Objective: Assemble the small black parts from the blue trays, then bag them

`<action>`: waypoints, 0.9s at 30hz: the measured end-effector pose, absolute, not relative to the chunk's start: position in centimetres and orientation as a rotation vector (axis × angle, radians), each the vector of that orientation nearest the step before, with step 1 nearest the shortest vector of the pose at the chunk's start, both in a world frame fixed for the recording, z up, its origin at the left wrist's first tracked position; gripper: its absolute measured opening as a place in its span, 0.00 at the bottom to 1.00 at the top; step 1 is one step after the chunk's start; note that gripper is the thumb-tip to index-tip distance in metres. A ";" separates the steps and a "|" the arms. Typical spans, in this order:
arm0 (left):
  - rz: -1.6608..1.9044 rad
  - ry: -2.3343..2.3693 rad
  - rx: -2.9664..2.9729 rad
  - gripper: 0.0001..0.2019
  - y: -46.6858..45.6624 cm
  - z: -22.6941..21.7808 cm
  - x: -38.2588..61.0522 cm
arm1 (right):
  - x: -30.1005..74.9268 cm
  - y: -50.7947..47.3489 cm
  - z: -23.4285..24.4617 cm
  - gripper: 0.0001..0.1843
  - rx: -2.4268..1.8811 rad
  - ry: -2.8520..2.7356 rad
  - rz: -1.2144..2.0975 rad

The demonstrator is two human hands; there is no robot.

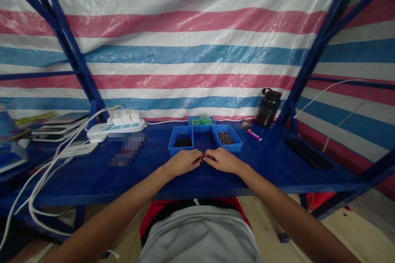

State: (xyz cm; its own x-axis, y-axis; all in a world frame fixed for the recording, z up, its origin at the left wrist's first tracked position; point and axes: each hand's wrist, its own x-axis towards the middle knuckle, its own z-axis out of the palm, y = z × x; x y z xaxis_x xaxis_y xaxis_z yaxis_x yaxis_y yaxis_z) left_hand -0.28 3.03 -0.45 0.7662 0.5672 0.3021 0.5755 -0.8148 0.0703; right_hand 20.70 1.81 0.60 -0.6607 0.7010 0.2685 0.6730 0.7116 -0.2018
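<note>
– at the near side of the blue-painted table (132, 183), what are the hands doing?
– the left hand (185, 161) and the right hand (222, 159) are drawn close, fingers bent, fingertips nearly meeting. whether they pinch anything small, i cannot tell.
– any writing?
– marks on the slim purple stick (254, 134) are too small to read, and a patch (128, 149) left of the trays is pixelated.
– and those trays?
– just beyond the left hand, a shallow blue plastic tray (171, 139) of thin black pieces (183, 141); just beyond the right, a matching blue tray (237, 146) of small metallic-and-dark pieces (225, 138). a smaller blue tray (190, 121) behind them holds shiny green pieces (202, 120).
– what crowds the table?
– on the left, a white power strip (116, 127) full of plugs, with loose white cables (38, 187) trailing over the table's front edge. on the right, a dark translucent bottle (267, 110) with a looped lid, and a flat black slab (308, 153).
– and around it?
– a blue, white and red striped plastic sheet (197, 22) behind, creased and glossy, between slanting blue metal posts (311, 59); pale flooring (129, 234) below.
</note>
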 end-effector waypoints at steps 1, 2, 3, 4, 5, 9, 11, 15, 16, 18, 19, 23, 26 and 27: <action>-0.488 -0.937 -2.931 0.05 3.1 -0.5 -0.3 | 20.7 1.8 0.6 0.10 -1.087 -2.596 0.115; -0.492 -0.929 -2.936 0.05 3.1 -0.5 -0.3 | 20.7 1.9 0.5 0.09 -1.098 -2.598 0.119; -0.499 -0.927 -2.940 0.05 3.1 -0.5 -0.3 | 20.7 1.9 0.5 0.08 -1.109 -2.596 0.131; -0.506 -0.934 -2.941 0.06 3.1 -0.6 -0.3 | 20.7 1.9 0.6 0.07 -1.118 -2.591 0.147; -0.510 -0.947 -2.937 0.06 3.1 -0.6 -0.4 | 20.7 1.9 0.6 0.06 -1.124 -2.583 0.161; -0.478 -0.982 -2.913 0.08 3.1 -0.5 -0.4 | 20.9 1.9 0.7 0.07 -1.129 -2.550 0.198; -0.458 -0.971 -2.908 0.08 3.1 -0.4 -0.4 | 21.0 2.0 0.5 0.08 -1.129 -2.543 0.215; -0.460 -0.935 -2.913 0.08 3.0 -0.1 -0.4 | 21.0 2.3 0.0 0.07 -1.101 -2.559 0.190; -0.456 -0.916 -2.915 0.09 2.9 0.0 -0.4 | 21.0 2.3 -0.1 0.05 -1.098 -2.567 0.171; -0.440 -0.873 -2.915 0.10 2.8 0.1 -0.4 | 20.8 2.3 -0.2 0.03 -1.099 -2.582 0.134; -0.429 -0.854 -2.912 0.11 2.7 0.1 -0.5 | 20.8 2.3 -0.2 0.02 -1.102 -2.588 0.119; -0.407 -0.836 -2.877 0.12 2.5 0.2 -0.5 | 20.6 2.2 -0.1 0.02 -1.105 -2.602 0.087; -0.393 -0.868 -2.849 0.11 2.6 0.1 -0.4 | 20.7 2.2 0.0 0.03 -1.109 -2.596 0.090; -0.380 -0.891 -2.842 0.11 2.6 0.1 -0.4 | 20.8 2.2 0.1 0.03 -1.110 -2.589 0.092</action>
